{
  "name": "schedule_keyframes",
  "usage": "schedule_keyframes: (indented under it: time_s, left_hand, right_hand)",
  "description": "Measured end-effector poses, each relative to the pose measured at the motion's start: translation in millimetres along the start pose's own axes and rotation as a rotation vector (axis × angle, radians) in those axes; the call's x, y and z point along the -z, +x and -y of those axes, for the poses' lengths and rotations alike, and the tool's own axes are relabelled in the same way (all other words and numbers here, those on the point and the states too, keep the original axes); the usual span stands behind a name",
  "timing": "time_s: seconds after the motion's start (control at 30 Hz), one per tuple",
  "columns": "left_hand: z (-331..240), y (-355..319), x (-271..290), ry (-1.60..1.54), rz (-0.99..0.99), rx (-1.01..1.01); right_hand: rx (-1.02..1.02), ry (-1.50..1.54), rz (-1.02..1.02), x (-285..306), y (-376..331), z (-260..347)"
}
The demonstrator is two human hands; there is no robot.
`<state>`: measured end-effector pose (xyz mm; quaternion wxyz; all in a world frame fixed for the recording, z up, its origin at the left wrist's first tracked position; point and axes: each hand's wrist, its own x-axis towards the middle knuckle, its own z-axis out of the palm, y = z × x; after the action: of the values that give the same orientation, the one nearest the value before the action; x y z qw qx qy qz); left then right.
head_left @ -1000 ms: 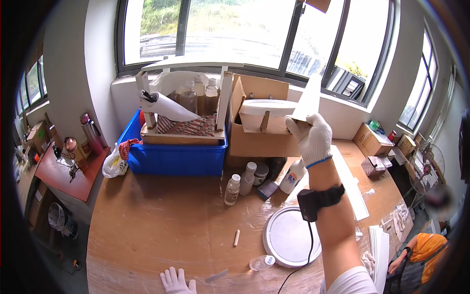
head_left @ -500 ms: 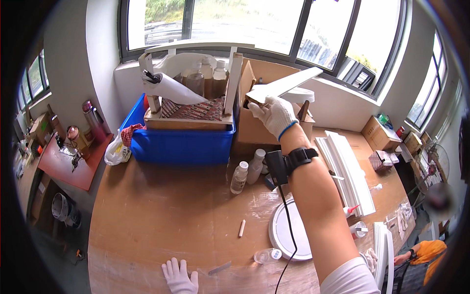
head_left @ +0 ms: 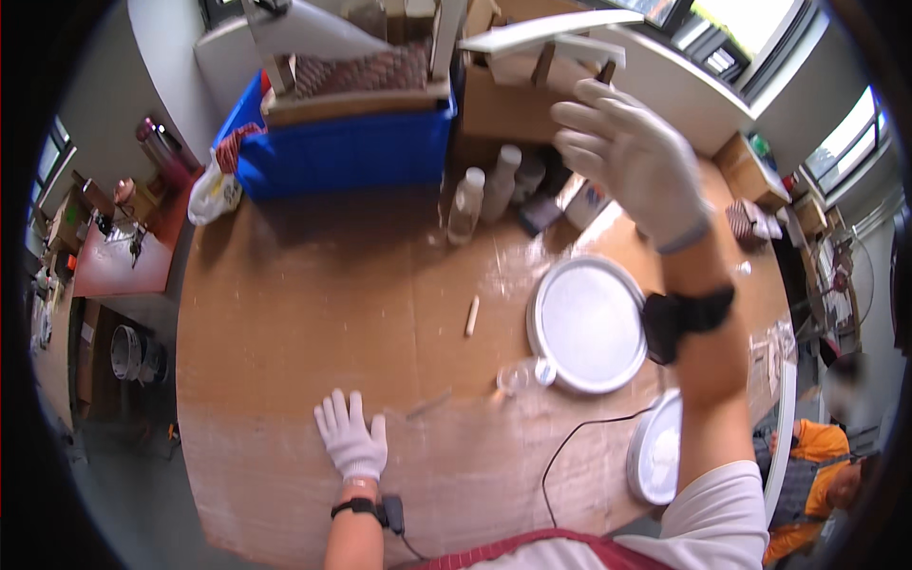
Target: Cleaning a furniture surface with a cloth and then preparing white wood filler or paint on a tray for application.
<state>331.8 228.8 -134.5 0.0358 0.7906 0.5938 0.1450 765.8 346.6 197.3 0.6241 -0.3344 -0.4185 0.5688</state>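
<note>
My right hand (head_left: 635, 161), in a white knitted glove, is raised over the right part of the table with its fingers stretched out and nothing in it. Just beyond its fingers, a long white panel (head_left: 551, 30) lies across the top of a cardboard box (head_left: 508, 106). My left hand (head_left: 351, 439), gloved alike, rests flat on the near part of the table with fingers spread. A thin flat strip (head_left: 430, 404) lies right of it, blurred. Farther right are a small clear bottle (head_left: 518, 378) on its side and a round white lid (head_left: 591, 321).
A blue bin (head_left: 347, 157) loaded with a wooden frame stands at the back left. Two bottles (head_left: 465, 209) stand before the box. A short white stick (head_left: 472, 316) lies mid-table. Another round lid (head_left: 654, 451) sits near my right arm. A person in orange (head_left: 822, 442) is at the lower right.
My right hand has come away from the white panel at the box and moved right and nearer. The view has tilted down, showing more of my left forearm. My left hand still rests on the table.
</note>
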Motion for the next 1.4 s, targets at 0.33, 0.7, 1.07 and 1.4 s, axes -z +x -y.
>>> schedule_keyframes:
  time_s: [0.33, 0.7, 1.07, 1.4]
  left_hand:
    - [2.2, 0.0, -10.6, 0.098, 0.022, -0.023]
    - [17.1, -3.8, -21.7, 0.196, 0.042, -0.062]
    - [89.4, -111.2, 38.4, 0.109, 0.316, -0.576]
    - [376.1, -76.7, 150.6, 0.599, 1.126, 0.052]
  right_hand:
    - [-0.114, -0.318, -0.395, -44.5, -350.9, 12.5]
    - [-0.584, -0.114, -0.970, -133.8, -516.9, -97.9]
    - [-1.042, -0.979, -0.811, -148.0, -620.8, -223.6]
    - [-0.997, -1.040, -0.952, -118.1, -664.4, -253.8]
